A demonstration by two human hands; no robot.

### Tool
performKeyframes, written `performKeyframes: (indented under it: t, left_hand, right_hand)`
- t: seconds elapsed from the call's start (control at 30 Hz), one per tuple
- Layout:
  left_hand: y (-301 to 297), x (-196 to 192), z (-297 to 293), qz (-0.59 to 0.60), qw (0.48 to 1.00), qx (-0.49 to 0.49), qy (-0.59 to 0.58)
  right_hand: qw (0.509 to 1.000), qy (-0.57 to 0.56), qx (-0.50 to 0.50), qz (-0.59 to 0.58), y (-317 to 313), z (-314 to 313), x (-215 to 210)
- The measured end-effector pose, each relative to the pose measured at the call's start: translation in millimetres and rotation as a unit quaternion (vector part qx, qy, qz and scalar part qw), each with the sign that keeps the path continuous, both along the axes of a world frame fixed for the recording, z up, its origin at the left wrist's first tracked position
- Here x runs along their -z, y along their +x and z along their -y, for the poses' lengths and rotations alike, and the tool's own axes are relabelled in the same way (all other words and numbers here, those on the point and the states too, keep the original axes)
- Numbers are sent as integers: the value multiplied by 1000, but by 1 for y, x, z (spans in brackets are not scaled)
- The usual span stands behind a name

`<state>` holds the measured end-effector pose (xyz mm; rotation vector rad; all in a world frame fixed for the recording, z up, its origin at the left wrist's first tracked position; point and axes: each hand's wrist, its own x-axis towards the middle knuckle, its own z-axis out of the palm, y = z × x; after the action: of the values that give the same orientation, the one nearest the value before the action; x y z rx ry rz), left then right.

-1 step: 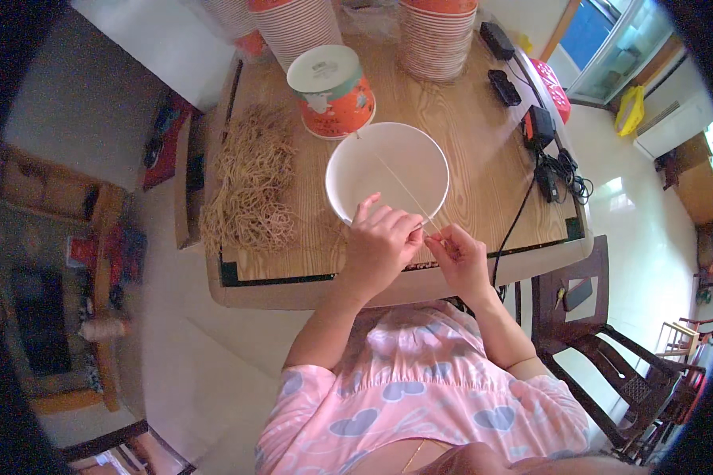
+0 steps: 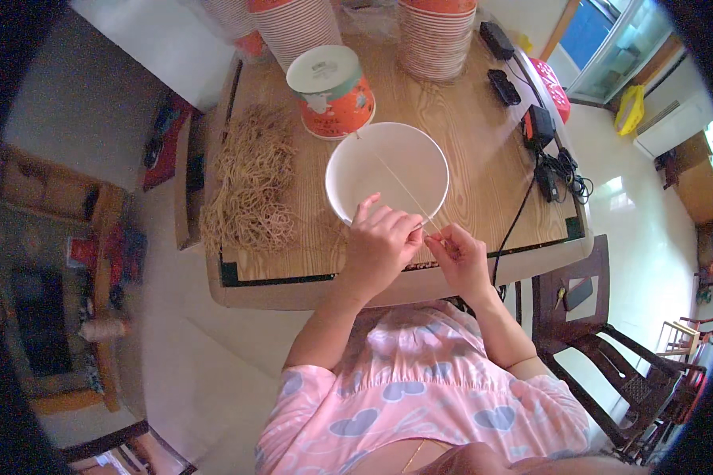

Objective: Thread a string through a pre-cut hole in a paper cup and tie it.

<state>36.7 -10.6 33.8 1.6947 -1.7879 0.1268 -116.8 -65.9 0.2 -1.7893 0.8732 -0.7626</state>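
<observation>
A thin, pale cord (image 2: 402,184) stretches across the mouth of a white paper tub (image 2: 387,162) and runs down to my fingers. My left hand (image 2: 383,241) is at the tub's near rim, with thumb and forefinger pinched on the cord and the other fingers partly raised. Close beside it, my right hand (image 2: 461,252) pinches the cord's near end between thumb and fingertips. To the left lies a loose heap of tan, crinkled cords (image 2: 253,182). Behind the open tub an orange and green paper tub (image 2: 337,99) stands upside down.
Tall stacks of paper tubs (image 2: 297,32) and more stacked tubs (image 2: 437,43) stand at the table's far side. Along its right edge lie a black adapter (image 2: 540,127) and coiled cables (image 2: 564,178). A dark wooden chair (image 2: 578,317) is at the right.
</observation>
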Motion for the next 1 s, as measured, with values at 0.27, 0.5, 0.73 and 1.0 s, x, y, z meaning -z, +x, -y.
performKeyframes:
  t: [0.27,0.5,0.73,1.0]
  left_hand:
    - [0,-8,0,-64,996,19,65]
    - [-6,-23,-3,-88,995,-38,20]
    - [-11,-28,-12,-185,982,-35,28]
    - [-12,-35,-20,-189,979,-12,71]
  right_hand:
    - [995,73,15,62,4,7,-9]
    - [999,3,-38,33,0,11,-16]
    - [996,48,-23,68,5,3,-17]
    - [995,59,-33,73,-1,-9,-26]
